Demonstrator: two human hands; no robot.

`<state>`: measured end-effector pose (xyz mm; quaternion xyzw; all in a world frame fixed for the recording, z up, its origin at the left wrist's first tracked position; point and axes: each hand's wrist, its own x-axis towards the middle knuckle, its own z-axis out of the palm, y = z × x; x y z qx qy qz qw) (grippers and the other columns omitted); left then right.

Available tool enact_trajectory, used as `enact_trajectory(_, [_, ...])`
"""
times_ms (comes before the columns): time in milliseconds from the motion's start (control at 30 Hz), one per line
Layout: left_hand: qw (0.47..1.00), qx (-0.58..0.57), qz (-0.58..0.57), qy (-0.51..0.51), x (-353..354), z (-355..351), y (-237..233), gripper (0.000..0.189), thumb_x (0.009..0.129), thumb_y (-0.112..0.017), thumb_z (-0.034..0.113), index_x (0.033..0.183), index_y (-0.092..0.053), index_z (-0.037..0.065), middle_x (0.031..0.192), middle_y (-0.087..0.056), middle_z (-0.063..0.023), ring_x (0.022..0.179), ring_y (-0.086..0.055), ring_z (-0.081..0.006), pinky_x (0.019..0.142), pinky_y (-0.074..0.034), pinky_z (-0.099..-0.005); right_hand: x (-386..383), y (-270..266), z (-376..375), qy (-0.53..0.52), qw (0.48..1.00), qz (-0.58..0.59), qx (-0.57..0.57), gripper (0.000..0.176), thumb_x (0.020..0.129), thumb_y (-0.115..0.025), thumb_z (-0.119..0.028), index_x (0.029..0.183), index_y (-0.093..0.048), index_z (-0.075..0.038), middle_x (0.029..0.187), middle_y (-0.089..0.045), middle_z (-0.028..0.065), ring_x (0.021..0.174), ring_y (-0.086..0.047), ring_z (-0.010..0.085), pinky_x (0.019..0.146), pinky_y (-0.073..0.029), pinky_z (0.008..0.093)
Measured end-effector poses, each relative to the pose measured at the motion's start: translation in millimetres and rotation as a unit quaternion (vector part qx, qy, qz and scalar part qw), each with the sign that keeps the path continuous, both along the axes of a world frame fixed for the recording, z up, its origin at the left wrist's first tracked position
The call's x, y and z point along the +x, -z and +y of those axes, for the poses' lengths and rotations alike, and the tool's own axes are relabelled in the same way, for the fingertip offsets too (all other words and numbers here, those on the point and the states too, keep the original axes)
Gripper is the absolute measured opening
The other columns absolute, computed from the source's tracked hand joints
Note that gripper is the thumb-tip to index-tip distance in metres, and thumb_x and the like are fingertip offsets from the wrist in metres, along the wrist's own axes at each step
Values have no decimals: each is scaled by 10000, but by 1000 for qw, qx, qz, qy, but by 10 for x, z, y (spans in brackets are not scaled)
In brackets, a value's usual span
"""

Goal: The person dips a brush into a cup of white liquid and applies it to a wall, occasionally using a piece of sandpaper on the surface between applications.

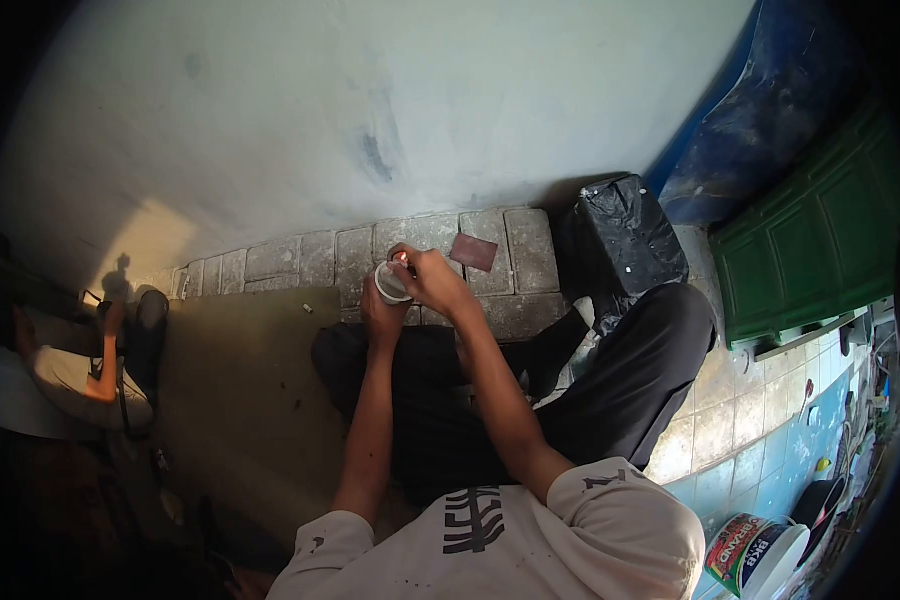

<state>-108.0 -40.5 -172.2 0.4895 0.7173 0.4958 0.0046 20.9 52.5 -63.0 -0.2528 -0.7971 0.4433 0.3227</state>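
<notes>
My left hand [381, 314] is wrapped round a small round whitish cup-like vessel [394, 287], holding it above the paving in front of my crossed legs. My right hand [430, 279] is closed at the vessel's upper rim, with the fingers bent over it. A small bright reddish spot shows at those fingertips, and I cannot make out what they pinch. A flat reddish-brown rectangular piece, like sandpaper [474, 252], lies on the paving blocks just beyond my right hand.
A black plastic-wrapped block [630, 240] stands right of the paving blocks [530, 250], against the wall [370, 120]. A brown mat [250, 370] lies to the left, where another person [90, 385] sits. A green panel [810, 230] and a paint bucket [755, 555] are at right.
</notes>
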Motion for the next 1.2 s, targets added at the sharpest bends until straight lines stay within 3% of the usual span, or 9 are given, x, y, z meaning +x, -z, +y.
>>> enact_trajectory(67, [1000, 2, -3, 0, -10, -11, 7, 742, 709, -937, 160, 1342, -568, 44, 1217, -664, -189, 1158, -650, -421, 938, -532, -491, 95, -38, 69, 4, 1000, 8, -19, 206, 1005, -673, -150, 1138, -673, 6, 853, -729, 247, 794, -762, 342, 724, -567, 431])
enact_trajectory(200, [1000, -11, -11, -20, -27, -6, 57, 748, 706, -935, 162, 1347, -564, 56, 1246, -663, -188, 1172, -649, -422, 954, -535, -489, 354, -54, 308, 40, 996, 67, -40, 195, 1013, -662, -145, 1116, -687, 19, 879, -753, 203, 807, -764, 301, 770, -582, 383])
enact_trajectory(267, [999, -13, -13, -28, -36, -6, 81, 753, 712, -926, 156, 1361, -556, 65, 1262, -661, -187, 1181, -646, -426, 961, -536, -494, 511, -18, 447, 66, 965, 157, -198, 183, 1025, -669, -143, 1101, -691, 23, 949, -774, 117, 896, -751, 176, 763, -585, 336])
enact_trajectory(400, [998, -29, -17, -52, -65, -18, 149, 767, 714, -928, 155, 1374, -546, 64, 1283, -657, -192, 1199, -643, -421, 978, -533, -494, 884, 94, 709, 122, 940, 248, -199, 195, 1048, -657, -146, 1113, -676, 36, 1069, -758, 106, 1011, -723, 165, 799, -602, 317])
enact_trajectory(500, [998, -27, -30, -44, -66, -12, 167, 772, 714, -930, 159, 1374, -542, 62, 1290, -655, -193, 1212, -640, -418, 987, -530, -490, 1096, 129, 842, 185, 875, 396, -209, 174, 1067, -610, -87, 1161, -638, 57, 1184, -723, 186, 1106, -693, 223, 982, -583, 340])
enact_trajectory(667, [998, -30, -3, -52, -47, -11, 155, 775, 708, -933, 151, 1369, -541, 53, 1282, -653, -203, 1217, -634, -427, 994, -522, -493, 1116, 380, 1064, 246, 894, 363, -94, 166, 1067, -611, -89, 1154, -661, 43, 1226, -731, 178, 1122, -672, 175, 968, -557, 309])
enact_trajectory(800, [999, -17, -11, -47, -66, -8, 247, 767, 709, -931, 151, 1362, -544, 45, 1273, -652, -206, 1215, -629, -429, 999, -515, -498, 1196, 446, 1002, 320, 914, 249, -5, 193, 1053, -612, -49, 1206, -683, 44, 1213, -748, 132, 1064, -666, 135, 946, -528, 302])
enact_trajectory(967, [998, -33, -3, -56, -87, -6, 252, 775, 717, -940, 187, 1360, -545, 13, 1276, -662, -223, 1203, -642, -422, 1002, -513, -491, 1073, 425, 860, 472, 804, 341, 119, 295, 1010, -598, 73, 1295, -668, 49, 1206, -744, 143, 1052, -676, 151, 949, -530, 301])
enact_trajectory(1200, [1000, -11, -8, -19, -60, 11, 186, 753, 722, -930, 156, 1358, -545, 36, 1265, -656, -200, 1201, -640, -419, 994, -517, -485, 201, 690, 428, 346, 893, 274, 88, 437, 932, -564, 159, 1341, -647, 30, 1312, -710, 216, 1153, -711, 230, 923, -547, 312])
